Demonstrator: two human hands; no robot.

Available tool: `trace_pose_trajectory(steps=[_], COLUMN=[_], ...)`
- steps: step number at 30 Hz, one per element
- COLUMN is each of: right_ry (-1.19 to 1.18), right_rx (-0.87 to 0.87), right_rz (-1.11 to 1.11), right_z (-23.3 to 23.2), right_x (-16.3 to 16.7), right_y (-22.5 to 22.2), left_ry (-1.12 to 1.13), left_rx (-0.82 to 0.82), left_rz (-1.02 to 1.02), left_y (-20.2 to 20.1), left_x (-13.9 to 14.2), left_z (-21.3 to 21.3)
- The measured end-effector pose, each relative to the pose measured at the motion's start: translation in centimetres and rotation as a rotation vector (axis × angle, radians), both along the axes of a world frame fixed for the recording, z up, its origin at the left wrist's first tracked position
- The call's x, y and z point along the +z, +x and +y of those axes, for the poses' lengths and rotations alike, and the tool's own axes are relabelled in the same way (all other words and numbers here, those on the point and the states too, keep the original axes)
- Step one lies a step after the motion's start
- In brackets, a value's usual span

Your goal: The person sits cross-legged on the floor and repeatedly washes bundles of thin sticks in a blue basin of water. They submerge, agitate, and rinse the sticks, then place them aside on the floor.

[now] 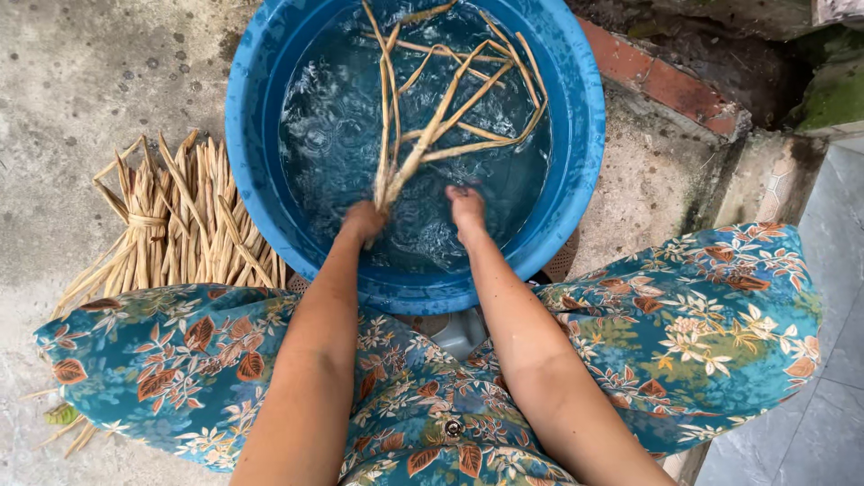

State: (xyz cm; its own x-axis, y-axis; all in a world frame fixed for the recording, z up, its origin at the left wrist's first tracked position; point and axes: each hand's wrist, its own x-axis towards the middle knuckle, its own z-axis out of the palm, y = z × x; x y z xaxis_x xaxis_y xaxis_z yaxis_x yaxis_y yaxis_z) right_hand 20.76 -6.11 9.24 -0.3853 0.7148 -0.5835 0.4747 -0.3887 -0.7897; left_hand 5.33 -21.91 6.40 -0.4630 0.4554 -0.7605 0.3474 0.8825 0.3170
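At the far left we see a tied bundle of dry tan reed stalks (175, 225) lying on the rough grey concrete floor (81, 81), bound near its middle by a band of the same fibre and resting just beside the basin. Next to it stands a round blue plastic basin (576, 135) filled with rippling water, set between our knees, which are covered by blue floral-print fabric (180, 360).

Our left hand (364, 220) is dipped at the near side of the basin and clenched around the gathered lower ends of a handful of wet tan reed strips (432, 126); the hand is blurred, so we cannot tell how the fingers lie. From that grip the strips fan upward and to the right across the water, some bent, their tips reaching the far rim.

Our right hand (466, 205) sits just beside the left, its fingers down in the water close to the base of the strips; we cannot tell whether it grasps any of them.

Further right, beyond the basin, we see a red brick edge (666, 81) and pale grey floor tiles (828, 360).
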Motion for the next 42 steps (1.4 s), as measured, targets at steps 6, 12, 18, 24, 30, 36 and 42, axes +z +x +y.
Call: trace_pose_trajectory(steps=[6,12,18,24,30,36,42], right_ry=[0.003,-0.467,-0.417,-0.076,0.379,0.043,0.195], right_rx=[0.124,0.242,-0.21,0.479,0.83,0.752,0.767], right_rz=[0.226,0.115,0.042,-0.141,0.174,0.074,0.076], right_z=[-4.0,-3.5,0.9,-3.5,-3.1,2.1,3.0], right_x=[0.8,1.3,0.6,1.6,5.2,18.2,29.5], right_y=[-2.1,-1.1,0.2,-3.1,-6.1,-4.8,-4.3], left_ry=[0.181,0.167,0.435,0.36,0.684,1.044,1.169], left_rx=[0.285,-0.015,0.136,0.529,1.07,1.357,1.35], left_rz=[0.124,-0.189,-0.494,-0.466,-0.937,-1.021,-0.855], left_y=[2.8,9.1,5.4,1.0,-0.2,-8.1,-15.0], left_x=[0.0,3.4,2.8,2.4,3.7,9.2,18.0], left_z=[1.2,2.7,1.4,1.5,6.5,13.0,15.9])
